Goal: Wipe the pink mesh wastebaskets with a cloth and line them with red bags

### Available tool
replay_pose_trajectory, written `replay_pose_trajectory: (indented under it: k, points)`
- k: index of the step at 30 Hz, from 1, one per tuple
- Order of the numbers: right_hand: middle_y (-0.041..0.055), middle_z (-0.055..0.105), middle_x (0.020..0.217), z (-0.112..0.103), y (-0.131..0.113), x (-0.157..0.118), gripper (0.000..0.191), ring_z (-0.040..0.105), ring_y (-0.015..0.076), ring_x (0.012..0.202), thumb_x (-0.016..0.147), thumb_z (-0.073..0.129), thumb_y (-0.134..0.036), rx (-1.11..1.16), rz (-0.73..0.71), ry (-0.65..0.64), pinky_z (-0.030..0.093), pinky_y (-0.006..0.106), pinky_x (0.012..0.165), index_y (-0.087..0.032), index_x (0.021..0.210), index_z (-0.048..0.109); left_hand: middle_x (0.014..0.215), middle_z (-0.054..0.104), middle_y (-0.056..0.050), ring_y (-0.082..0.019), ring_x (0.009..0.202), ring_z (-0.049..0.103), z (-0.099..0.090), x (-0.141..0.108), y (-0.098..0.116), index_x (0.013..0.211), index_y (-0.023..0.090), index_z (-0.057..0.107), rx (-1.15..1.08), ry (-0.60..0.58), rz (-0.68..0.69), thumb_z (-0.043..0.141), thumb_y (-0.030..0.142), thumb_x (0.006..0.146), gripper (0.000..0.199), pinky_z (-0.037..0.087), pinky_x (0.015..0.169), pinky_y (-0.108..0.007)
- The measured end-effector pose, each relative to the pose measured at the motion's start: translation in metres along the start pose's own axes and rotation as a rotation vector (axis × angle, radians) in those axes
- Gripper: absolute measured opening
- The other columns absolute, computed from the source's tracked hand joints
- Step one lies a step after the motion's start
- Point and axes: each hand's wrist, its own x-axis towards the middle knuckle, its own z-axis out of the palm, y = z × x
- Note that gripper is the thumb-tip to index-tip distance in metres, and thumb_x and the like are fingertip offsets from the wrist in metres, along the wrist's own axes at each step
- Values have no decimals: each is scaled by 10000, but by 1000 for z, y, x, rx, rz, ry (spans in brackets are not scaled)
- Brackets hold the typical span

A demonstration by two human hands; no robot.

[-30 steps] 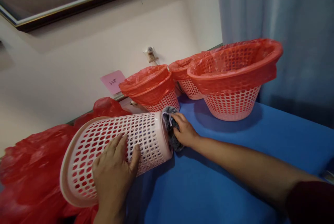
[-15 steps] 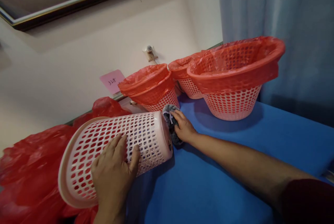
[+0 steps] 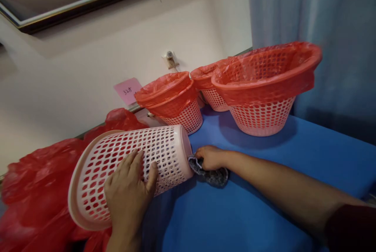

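Observation:
A pale pink perforated wastebasket [image 3: 160, 142] lies on its side on the blue tabletop [image 3: 235, 209], its base toward the right. My left hand [image 3: 129, 185] rests on its side, fingers spread over the holes. At the basket's base, my right hand [image 3: 210, 158] is closed on a dark grey cloth [image 3: 216, 176]. Part of the cloth touches the lower rim of the base, and the rest hangs down onto the table. The fingertips of my right hand are partly hidden in the cloth.
Behind stand three wastebaskets lined with red bags: one [image 3: 185, 116] near the wall, another [image 3: 216, 98] beside it, and a larger-looking one [image 3: 261, 115] at right. Red plastic bags [image 3: 35, 181] heap at left. A pink note [image 3: 127, 90] and a blue curtain [image 3: 323, 17] are behind.
My right hand has moved down along the basket's base with the cloth, which now spreads lower on the table. My left hand stays in place on the basket.

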Motion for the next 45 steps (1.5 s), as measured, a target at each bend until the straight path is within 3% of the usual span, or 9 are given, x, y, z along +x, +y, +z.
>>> replay_pose_trajectory:
  k: [4, 10, 18, 24, 27, 31, 34, 38, 45]
  points:
    - [-27, 671, 662, -14, -5, -6, 290, 633, 165, 630, 550, 571, -115, 197, 48, -42, 505, 244, 619, -182, 782, 732, 1441, 661, -236, -438, 1271, 648, -1, 2, 2, 1362, 52, 676, -12, -6, -6, 367, 502, 1054, 627, 464, 1033, -583]
    - [5, 720, 863, -29, -17, -9, 464, 659, 155, 751, 610, 520, -163, 370, 5, 136, 543, 258, 742, -149, 1030, 716, 1451, 658, -222, -410, 1290, 642, 0, 0, 1, 1368, 76, 667, -10, -12, -17, 355, 506, 1055, 616, 455, 1033, -548]
    - [-74, 623, 539, -3, -13, -13, 234, 578, 139, 564, 521, 652, -40, 168, -22, 20, 489, 253, 641, -190, 670, 749, 1458, 652, -217, -400, 1295, 642, 3, -1, -3, 1368, 114, 648, -21, -14, -12, 399, 489, 1050, 552, 456, 1032, -538]
    - [106, 698, 1274, -19, -28, -11, 484, 609, 239, 1241, 754, 561, -71, 69, -152, 512, 440, 391, 1126, -161, 1202, 722, 1449, 663, -204, -389, 1300, 640, 1, -2, -2, 1372, 124, 647, -29, -6, -8, 413, 474, 1053, 528, 455, 1041, -532]
    - [119, 584, 1445, -14, -40, -23, 584, 516, 240, 1380, 777, 538, -91, -20, -382, 625, 393, 409, 1189, -187, 1343, 646, 1432, 673, -209, -392, 1274, 654, 1, -2, -2, 1361, 104, 656, -25, 4, 6, 400, 473, 1059, 542, 464, 1019, -525]
    - [115, 629, 1385, 6, -46, -42, 501, 639, 270, 1090, 791, 576, -191, -477, -879, 537, 532, 432, 937, -224, 1275, 698, 1427, 675, -215, -393, 1274, 654, 3, -3, -5, 1340, 89, 670, -26, 9, 5, 405, 468, 1062, 540, 460, 1014, -516]
    - [78, 704, 1278, 16, -50, -51, 374, 599, 215, 816, 847, 563, -260, -725, -1031, 433, 496, 372, 698, -225, 1175, 738, 1427, 680, -197, -388, 1267, 659, 5, -3, -7, 1331, 101, 674, -40, 10, 6, 420, 465, 1059, 521, 460, 1005, -506]
    - [35, 731, 1238, 23, -59, -56, 264, 552, 190, 749, 920, 540, -297, -737, -1198, 376, 451, 361, 632, -252, 1062, 758, 1405, 695, -192, -369, 1260, 668, 5, -4, -8, 1316, 117, 672, -55, 28, -12, 425, 459, 1053, 497, 460, 1004, -489]
    - [50, 602, 1457, -5, -74, -9, 467, 588, 258, 1169, 876, 541, -109, -415, -753, 574, 482, 460, 1055, -289, 1256, 745, 1441, 678, -180, -368, 1303, 642, 8, -9, -10, 1342, 145, 653, -92, -16, -18, 468, 427, 1009, 474, 454, 1010, -492]
